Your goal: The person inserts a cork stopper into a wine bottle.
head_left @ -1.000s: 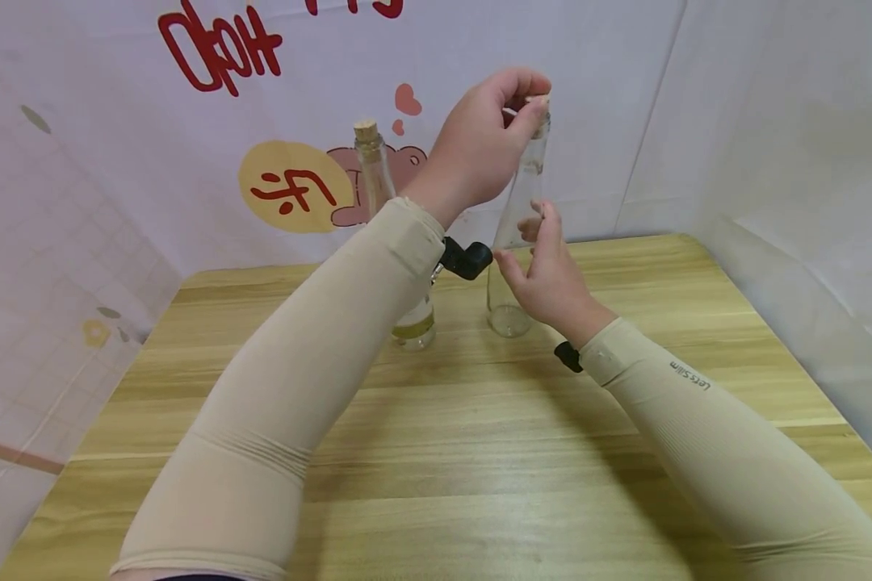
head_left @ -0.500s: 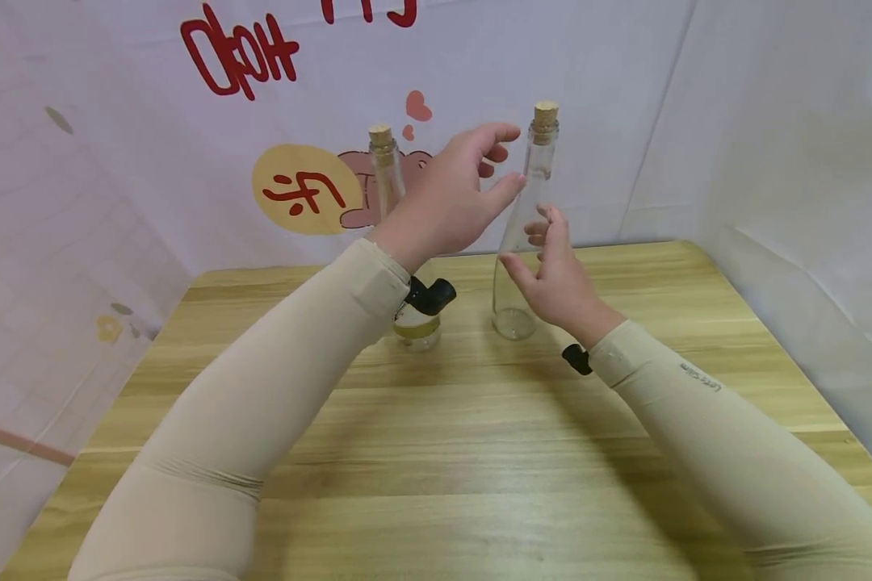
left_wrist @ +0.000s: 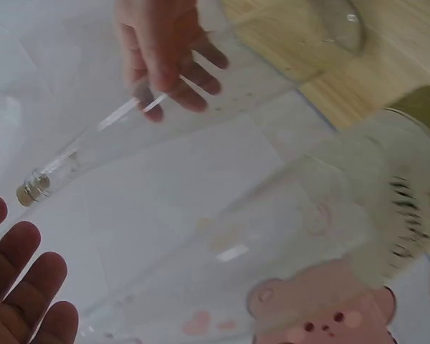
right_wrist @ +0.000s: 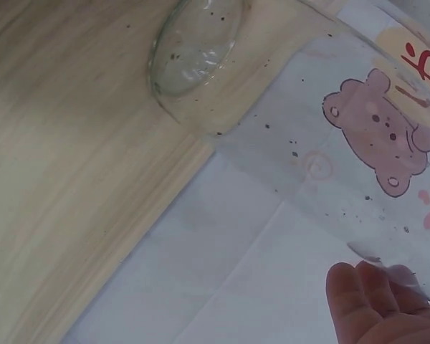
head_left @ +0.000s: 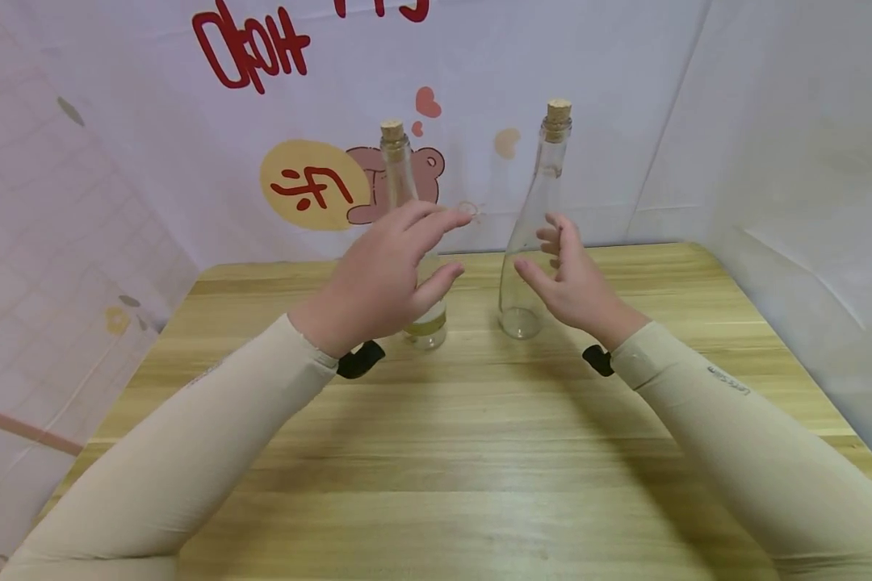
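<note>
Two clear glass bottles stand upright on the wooden table, each plugged with a cork. My right hand (head_left: 581,286), fingers loosely bent and spread, is at the side of the right bottle (head_left: 521,300); in the right wrist view its fingertips (right_wrist: 347,290) lie right at the glass. That bottle's cork (head_left: 559,110) sits in its mouth. My left hand (head_left: 378,278) is in the air in front of the left bottle (head_left: 401,173), fingers apart and holding nothing, hiding the bottle's middle. A gold band and dark writing show on this bottle (left_wrist: 394,208) in the left wrist view. Its cork (head_left: 391,131) is in place.
The wooden table (head_left: 436,460) reaches back to a white cloth backdrop (head_left: 610,56) with red lettering and a pink bear (head_left: 427,165). Another pale cloth (head_left: 807,161) hangs along the right side. Black wrist cameras (head_left: 361,360) sit under both wrists.
My left hand has let go of the right bottle's cork and moved left and down, to in front of the left bottle. The right hand stays beside the right bottle.
</note>
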{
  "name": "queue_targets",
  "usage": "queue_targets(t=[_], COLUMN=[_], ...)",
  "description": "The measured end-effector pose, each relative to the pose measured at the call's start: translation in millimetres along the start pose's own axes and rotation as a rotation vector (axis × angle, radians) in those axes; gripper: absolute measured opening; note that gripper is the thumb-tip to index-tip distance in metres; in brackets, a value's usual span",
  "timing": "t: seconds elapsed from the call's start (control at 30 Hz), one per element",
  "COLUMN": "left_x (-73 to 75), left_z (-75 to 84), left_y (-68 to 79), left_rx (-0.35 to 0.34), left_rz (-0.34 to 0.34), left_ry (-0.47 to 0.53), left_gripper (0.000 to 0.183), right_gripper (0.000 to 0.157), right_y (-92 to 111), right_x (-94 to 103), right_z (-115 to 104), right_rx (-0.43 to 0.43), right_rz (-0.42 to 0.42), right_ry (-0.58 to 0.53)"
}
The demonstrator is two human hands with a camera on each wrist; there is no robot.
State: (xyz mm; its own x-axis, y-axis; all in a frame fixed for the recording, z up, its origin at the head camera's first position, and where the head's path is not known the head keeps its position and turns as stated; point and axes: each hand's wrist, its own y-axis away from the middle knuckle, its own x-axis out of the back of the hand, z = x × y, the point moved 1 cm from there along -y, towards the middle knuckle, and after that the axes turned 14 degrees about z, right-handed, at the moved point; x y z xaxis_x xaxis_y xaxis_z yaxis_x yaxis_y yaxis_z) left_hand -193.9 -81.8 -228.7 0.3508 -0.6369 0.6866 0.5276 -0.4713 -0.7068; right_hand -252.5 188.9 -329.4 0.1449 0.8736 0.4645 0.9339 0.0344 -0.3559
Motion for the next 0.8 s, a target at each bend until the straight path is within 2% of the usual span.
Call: queue_targets(t=[0.17,0.33,0.8], left_x=[4.9,9.5,10.0], left_z=[-11.2,-22.8,-41.2], left_y=[21.8,36.6,58.4], left_rx=[-0.046,-0.048,-0.029], left_rz=[0.057,0.078,0.075], left_ry=[-0.035,-0.074,-0.126], left_gripper=[0.046,0.044,0.043], right_gripper=[0.087,0.086,0.086], right_y=[2.6,5.3,12.7], right_x=[7.7,13.2,22.3], right_z=[4.8,8.4,12.0], right_rx=[-0.019,-0.006,0.007], right_rz=[-0.024,-0.042,-0.052], right_ry=[0.038,0.064,0.113])
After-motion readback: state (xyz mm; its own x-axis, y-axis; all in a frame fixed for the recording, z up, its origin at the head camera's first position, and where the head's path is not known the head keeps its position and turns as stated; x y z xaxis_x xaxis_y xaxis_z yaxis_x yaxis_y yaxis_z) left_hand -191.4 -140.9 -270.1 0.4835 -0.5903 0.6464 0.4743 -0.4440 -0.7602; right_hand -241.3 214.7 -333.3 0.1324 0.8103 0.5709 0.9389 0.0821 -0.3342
